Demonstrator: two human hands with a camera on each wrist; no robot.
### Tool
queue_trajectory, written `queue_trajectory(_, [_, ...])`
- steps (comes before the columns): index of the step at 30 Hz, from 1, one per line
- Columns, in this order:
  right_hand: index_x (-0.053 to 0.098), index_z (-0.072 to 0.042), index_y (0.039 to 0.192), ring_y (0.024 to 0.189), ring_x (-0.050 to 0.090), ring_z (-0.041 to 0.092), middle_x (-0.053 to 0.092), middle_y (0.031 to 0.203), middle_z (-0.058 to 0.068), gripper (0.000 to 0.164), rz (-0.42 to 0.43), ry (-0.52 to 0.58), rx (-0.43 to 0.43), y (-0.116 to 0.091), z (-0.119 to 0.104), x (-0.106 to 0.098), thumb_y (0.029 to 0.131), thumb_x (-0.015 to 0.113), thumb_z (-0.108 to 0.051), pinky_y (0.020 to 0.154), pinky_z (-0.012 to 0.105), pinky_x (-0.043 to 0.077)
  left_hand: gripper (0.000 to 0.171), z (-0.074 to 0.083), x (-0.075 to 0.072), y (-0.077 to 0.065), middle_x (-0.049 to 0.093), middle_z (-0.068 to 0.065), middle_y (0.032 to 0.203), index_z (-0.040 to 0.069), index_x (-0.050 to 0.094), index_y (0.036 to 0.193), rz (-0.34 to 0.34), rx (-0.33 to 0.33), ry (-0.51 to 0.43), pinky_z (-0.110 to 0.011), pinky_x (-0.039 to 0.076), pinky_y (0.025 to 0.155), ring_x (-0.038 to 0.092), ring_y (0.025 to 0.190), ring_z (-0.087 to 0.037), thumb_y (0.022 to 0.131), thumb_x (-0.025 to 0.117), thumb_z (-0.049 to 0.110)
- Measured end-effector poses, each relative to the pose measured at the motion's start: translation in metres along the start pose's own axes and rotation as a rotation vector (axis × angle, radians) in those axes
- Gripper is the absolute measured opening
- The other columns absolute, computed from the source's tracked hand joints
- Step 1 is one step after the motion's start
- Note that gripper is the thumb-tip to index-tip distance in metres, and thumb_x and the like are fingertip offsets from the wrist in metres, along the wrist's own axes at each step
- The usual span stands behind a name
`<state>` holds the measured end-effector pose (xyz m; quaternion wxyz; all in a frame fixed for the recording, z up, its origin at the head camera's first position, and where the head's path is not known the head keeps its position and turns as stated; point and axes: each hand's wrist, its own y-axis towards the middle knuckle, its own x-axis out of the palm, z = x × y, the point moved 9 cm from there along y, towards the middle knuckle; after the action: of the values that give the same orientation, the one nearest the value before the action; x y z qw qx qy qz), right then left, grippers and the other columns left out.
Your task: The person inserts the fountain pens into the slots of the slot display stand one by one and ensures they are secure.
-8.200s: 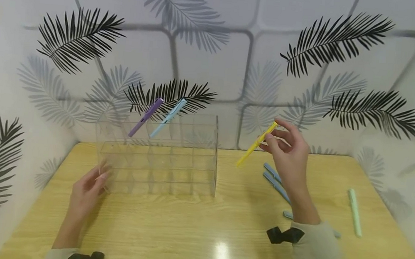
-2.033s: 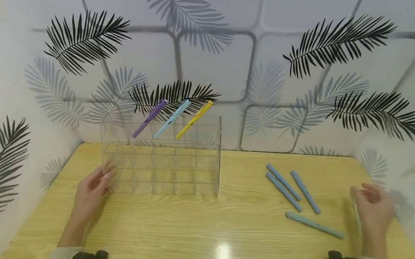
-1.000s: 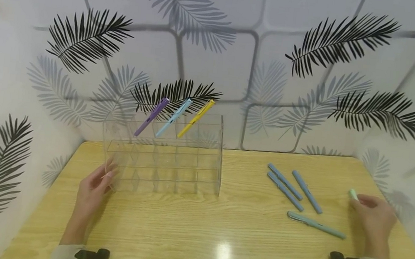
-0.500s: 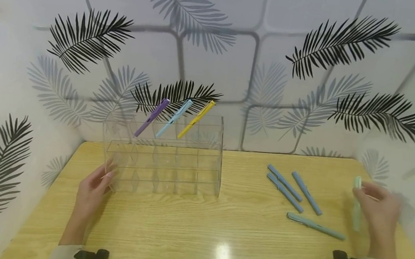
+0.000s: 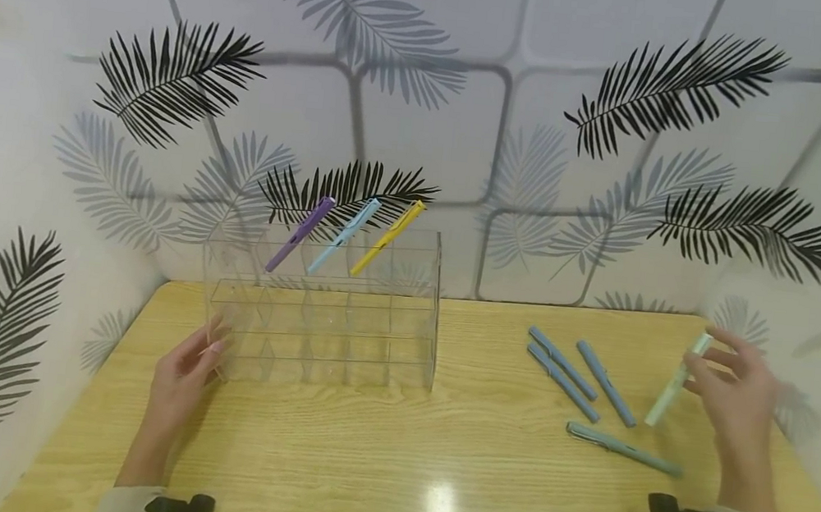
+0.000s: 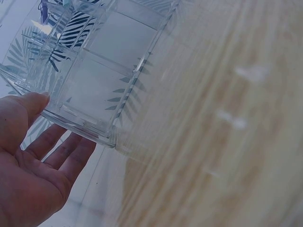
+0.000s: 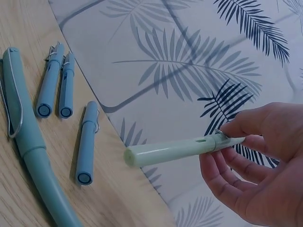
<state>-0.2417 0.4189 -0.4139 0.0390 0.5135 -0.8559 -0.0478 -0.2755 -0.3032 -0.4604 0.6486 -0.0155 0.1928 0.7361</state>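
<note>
My right hand [image 5: 741, 403] pinches a pale green pen [image 7: 170, 150] by its clip end, between thumb and fingers. The pen slants above the table, its other end pointing down and left in the head view. With the left hand [image 5: 179, 378] I grip the left side of a clear acrylic pen rack [image 5: 328, 345]; in the left wrist view the thumb lies on one face of its edge [image 6: 80, 125] and the fingers behind. Along the rack's top row lean a purple pen [image 5: 300, 235], a light blue pen [image 5: 344, 236] and a yellow pen [image 5: 387, 238].
Three blue pens, one of them a blue pen [image 5: 606, 384] nearest the right hand, lie on the wooden table [image 5: 360, 465]. A teal-green pen [image 5: 622, 449] lies in front of them. Behind the table stands a wall [image 5: 421, 142] with leaf patterns.
The yellow pen went from the right hand into the rack. The right hand then took the pale green pen from the table's right side, lifted and tilted it. The left hand stayed on the rack.
</note>
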Motion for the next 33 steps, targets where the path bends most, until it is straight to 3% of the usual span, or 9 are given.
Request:
queue_trajectory(3, [0.069, -0.017, 0.130, 0.073, 0.071, 0.004, 0.069, 0.096, -0.007, 0.042, -0.016, 0.009, -0.031, -0.001, -0.002, 0.007, 0.093, 0.072, 0.002, 0.061, 0.023, 0.059, 0.046, -0.001, 0.000, 0.001, 0.057, -0.020, 0.145, 0.004, 0.049, 0.152, 0.003, -0.001, 0.000, -0.019, 0.055, 0.086, 0.062, 0.117, 0.001, 0.109, 0.054, 0.018])
queue_trajectory(8, [0.073, -0.012, 0.123, 0.076, 0.072, 0.006, 0.074, 0.092, -0.003, 0.035, -0.050, 0.092, -0.065, -0.004, -0.008, 0.024, 0.094, 0.069, 0.006, 0.061, 0.025, 0.059, 0.047, 0.000, 0.000, 0.001, 0.058, -0.019, 0.145, 0.003, 0.048, 0.152, 0.005, -0.009, -0.004, -0.019, 0.056, 0.086, 0.062, 0.117, 0.000, 0.108, 0.055, 0.019])
queue_trajectory(14, [0.072, -0.006, 0.126, 0.082, 0.073, 0.010, 0.076, 0.094, 0.001, 0.036, -0.155, 0.171, -0.091, -0.009, -0.016, 0.046, 0.094, 0.066, 0.011, 0.065, 0.030, 0.061, 0.047, -0.001, 0.000, 0.000, 0.058, -0.019, 0.145, 0.006, 0.048, 0.153, 0.003, -0.011, 0.011, -0.018, 0.055, 0.087, 0.061, 0.118, 0.001, 0.108, 0.055, 0.020])
queue_trajectory(19, [0.066, 0.001, 0.131, 0.084, 0.074, 0.014, 0.074, 0.099, 0.004, 0.038, -0.230, 0.154, -0.128, -0.015, -0.021, 0.067, 0.093, 0.071, 0.007, 0.069, 0.033, 0.061, 0.047, -0.002, -0.001, -0.001, 0.058, -0.019, 0.145, 0.008, 0.049, 0.153, 0.004, -0.009, 0.010, -0.018, 0.055, 0.087, 0.061, 0.118, 0.001, 0.109, 0.055, 0.020])
queue_trajectory(33, [0.065, 0.000, 0.128, 0.082, 0.076, 0.018, 0.073, 0.100, 0.007, 0.036, -0.244, 0.159, -0.165, -0.031, -0.027, 0.115, 0.093, 0.073, 0.003, 0.075, 0.034, 0.060, 0.047, -0.004, -0.001, 0.000, 0.062, -0.006, 0.143, 0.006, 0.048, 0.153, -0.001, 0.001, -0.025, -0.019, 0.057, 0.082, 0.065, 0.113, -0.002, 0.108, 0.055, 0.017])
